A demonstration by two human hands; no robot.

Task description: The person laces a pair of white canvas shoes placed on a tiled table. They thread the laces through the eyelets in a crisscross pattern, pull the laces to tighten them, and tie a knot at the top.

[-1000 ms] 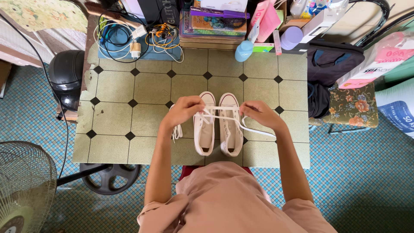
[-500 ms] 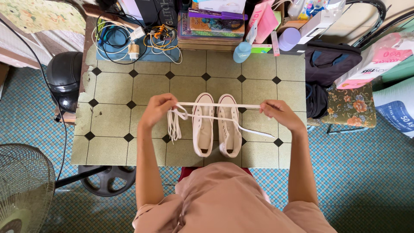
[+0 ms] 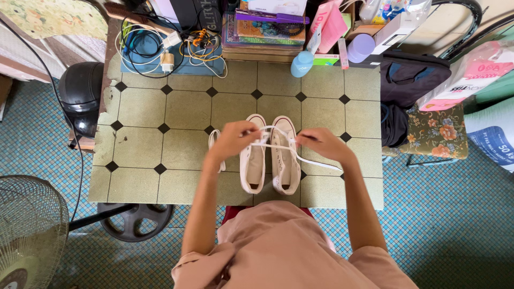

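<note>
Both hands were up over the pair of white sneakers, which stood side by side mid-worktop, toes pointing away from the person. Left hand (image 3: 234, 138) was pinched shut on the white lace (image 3: 273, 130), fingers closed tight w/ the lace running out of them across the left sneaker (image 3: 253, 155). Right hand (image 3: 321, 143) was closed on the other stretch of the same lace, just right of the right sneaker (image 3: 285, 155). The lace made a shallow arch betw. the two hands, over the sneaker toes, a bit blurred. A loose tail of lace (image 3: 321, 162) trailed off to the right on the worktop (image 3: 182, 109), below the right wrist. A second bundle of white lace (image 3: 214, 140) lay on the worktop just left of the left sneaker, partly hidden by the left forearm.

Far edge of the worktop was crowded: tangle of cables & chargers (image 3: 171, 45) at the left, a stack of books (image 3: 265, 32) in the middle, a pale blue bottle (image 3: 302, 63) just in front of it. Off the worktop, a black helmet (image 3: 81, 93) sat to the left, a fan (image 3: 32, 225) low left, and a flower-print chair (image 3: 436, 134) to the right.
</note>
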